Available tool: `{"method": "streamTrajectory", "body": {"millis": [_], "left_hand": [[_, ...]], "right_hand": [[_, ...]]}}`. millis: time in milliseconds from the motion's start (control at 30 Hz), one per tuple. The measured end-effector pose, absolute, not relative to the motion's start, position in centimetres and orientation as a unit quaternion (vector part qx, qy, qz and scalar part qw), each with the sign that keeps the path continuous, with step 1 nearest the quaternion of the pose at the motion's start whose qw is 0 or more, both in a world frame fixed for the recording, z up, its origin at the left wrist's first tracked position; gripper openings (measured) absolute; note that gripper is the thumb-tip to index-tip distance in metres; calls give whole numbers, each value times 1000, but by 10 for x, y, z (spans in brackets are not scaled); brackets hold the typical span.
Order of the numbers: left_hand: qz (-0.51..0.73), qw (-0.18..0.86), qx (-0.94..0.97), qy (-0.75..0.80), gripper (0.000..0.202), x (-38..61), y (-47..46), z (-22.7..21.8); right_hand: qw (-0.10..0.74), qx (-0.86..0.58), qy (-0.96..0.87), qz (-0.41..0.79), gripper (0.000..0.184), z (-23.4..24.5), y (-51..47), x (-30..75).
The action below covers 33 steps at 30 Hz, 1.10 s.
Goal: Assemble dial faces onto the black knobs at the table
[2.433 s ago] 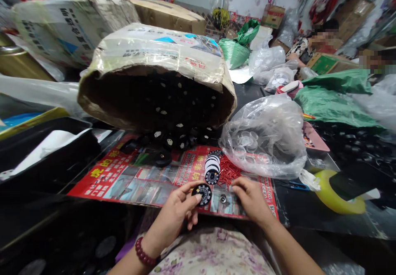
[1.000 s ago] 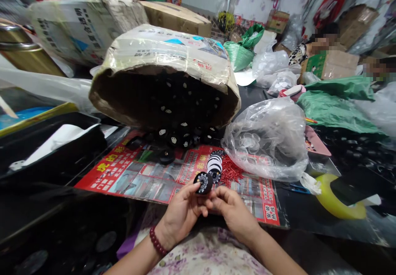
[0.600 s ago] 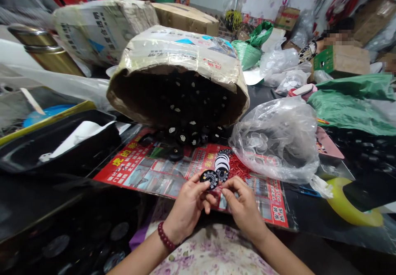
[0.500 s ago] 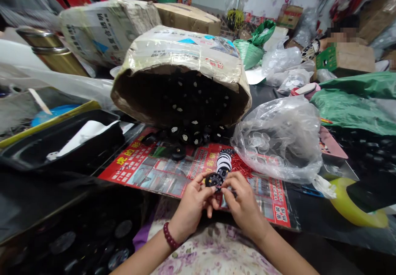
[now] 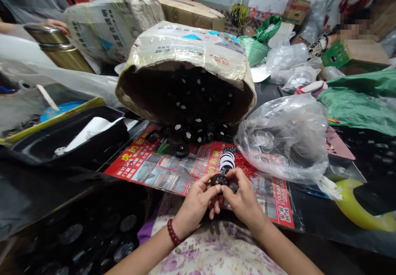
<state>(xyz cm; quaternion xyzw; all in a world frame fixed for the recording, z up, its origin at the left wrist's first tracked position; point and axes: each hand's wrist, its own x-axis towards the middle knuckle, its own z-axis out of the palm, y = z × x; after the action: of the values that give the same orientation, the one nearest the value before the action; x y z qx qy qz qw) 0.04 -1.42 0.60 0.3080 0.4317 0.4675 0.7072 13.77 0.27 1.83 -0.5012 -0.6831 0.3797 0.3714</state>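
There it is, between both hands: your left hand grips the round, black, pale-marked dial disc; your right hand meets its right edge, pinch unclear.

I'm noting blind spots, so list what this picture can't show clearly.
All in the head view:
Dial: near edge covered by the left hand.
Right hand: anything between its fingertips, too small and covered.
Box: far inside lost in shadow.
Yellow roll: cut off by right edge.
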Motion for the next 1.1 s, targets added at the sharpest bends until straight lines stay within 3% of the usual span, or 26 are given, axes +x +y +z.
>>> {"method": "streamTrajectory", "body": {"millis": [100, 200, 400, 533, 633, 767, 1000, 1100], "left_hand": [[462, 711, 305, 433, 38, -1, -13, 4], [460, 714, 297, 436, 36, -1, -12, 1], [466, 708, 272, 456, 40, 0, -8, -3], [455, 709, 263, 470, 38, 0, -5, 0], [437, 716, 268, 473, 44, -1, -3, -2], [412, 700, 336, 476, 59, 1, -5, -8], [418, 760, 231, 441, 45, 11, -10, -12], [427, 764, 208, 437, 48, 10, -9, -9]], "right_hand": [[382, -502, -601, 491, 32, 14, 7, 136], [390, -483, -532, 576, 36, 12, 11, 133], [433, -481, -481, 591, 32, 4, 15, 122], [423, -505, -538, 525, 23, 3, 13, 122], [373, -515, -677, 370, 13, 9, 9, 128], [304, -471, -802, 207, 17, 12, 4, 133], [323, -470, -805, 166, 16, 12, 7, 143], [362, -508, -766, 154, 11, 22, 30, 188]]}}
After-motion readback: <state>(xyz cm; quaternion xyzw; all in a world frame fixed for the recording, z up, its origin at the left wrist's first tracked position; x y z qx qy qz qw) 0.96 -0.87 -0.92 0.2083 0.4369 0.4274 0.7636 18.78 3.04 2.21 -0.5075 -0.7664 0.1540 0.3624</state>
